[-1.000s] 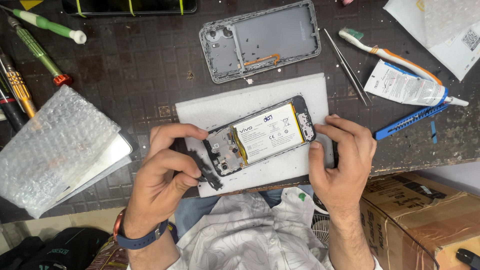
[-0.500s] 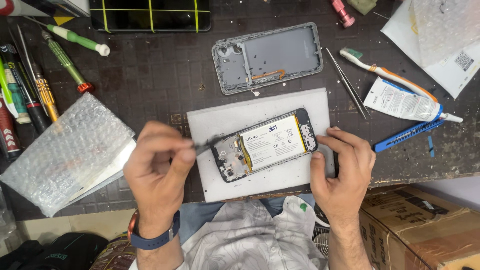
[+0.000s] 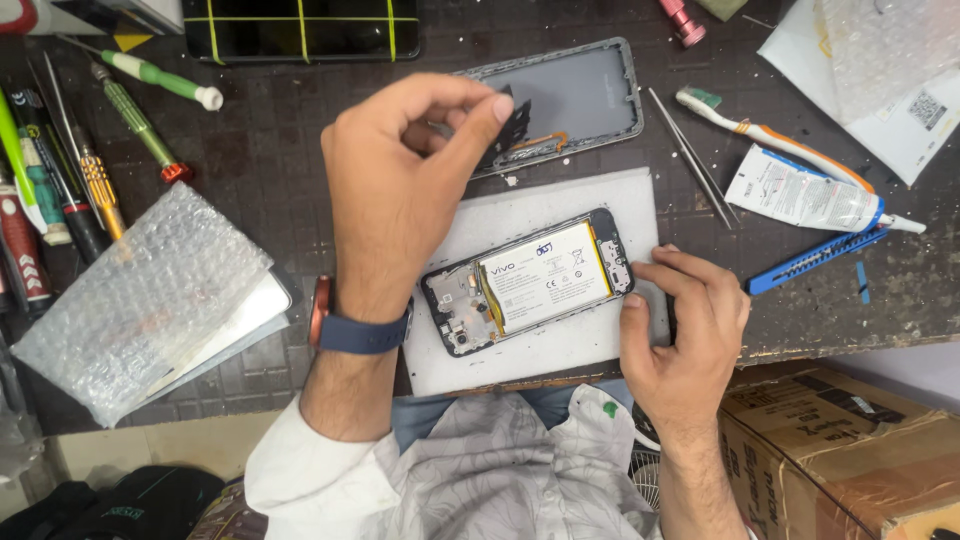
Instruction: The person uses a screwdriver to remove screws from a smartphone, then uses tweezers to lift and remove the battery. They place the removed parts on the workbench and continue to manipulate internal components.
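Note:
An opened phone with its pale battery showing lies on a white mat. My right hand rests on the mat and pinches the phone's right end. My left hand is raised above the mat's left side, its fingertips pinching a small black cover piece lifted clear of the phone. Behind it lies the grey back cover, inside up.
Screwdrivers lie at the left beside a bubble-wrapped flat item. A dark screen panel sits at the far edge. Tweezers, a toothbrush, a glue tube and a blue tool lie right. A cardboard box stands below the table edge.
My left hand has risen from the phone's left end and moved away from me, carrying the small black piece off the phone. My right hand has stayed at the phone's right end.

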